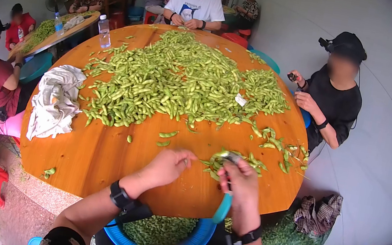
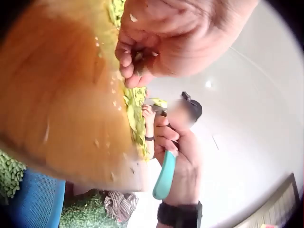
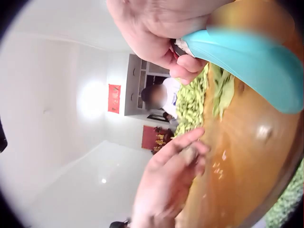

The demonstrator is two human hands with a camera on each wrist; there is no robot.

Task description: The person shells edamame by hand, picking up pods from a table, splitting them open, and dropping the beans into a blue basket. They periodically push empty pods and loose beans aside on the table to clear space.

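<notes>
My right hand point(image 1: 243, 183) grips a teal-handled tool point(image 1: 222, 208) with a metal end, held over a small pile of green bean pods point(image 1: 214, 161) near the table's front right. In the right wrist view the teal handle point(image 3: 251, 66) sticks out past the curled fingers, and the palm hides much of the tool. To the left, my left hand point(image 1: 167, 167) hovers over the bare wood with its fingers loosely bent. Pale flecks cling to this hand point(image 2: 175, 38) in the left wrist view, and no pod shows in it. Two loose pods point(image 1: 167, 134) lie ahead of it.
A large heap of pods point(image 1: 171, 81) covers the middle of the round wooden table point(image 1: 95, 157). A white cloth point(image 1: 56, 100) lies at left, near a plastic bottle point(image 1: 104, 32). Below the front edge sits a blue basin point(image 1: 205, 234) of shelled beans. Other people sit around the tables.
</notes>
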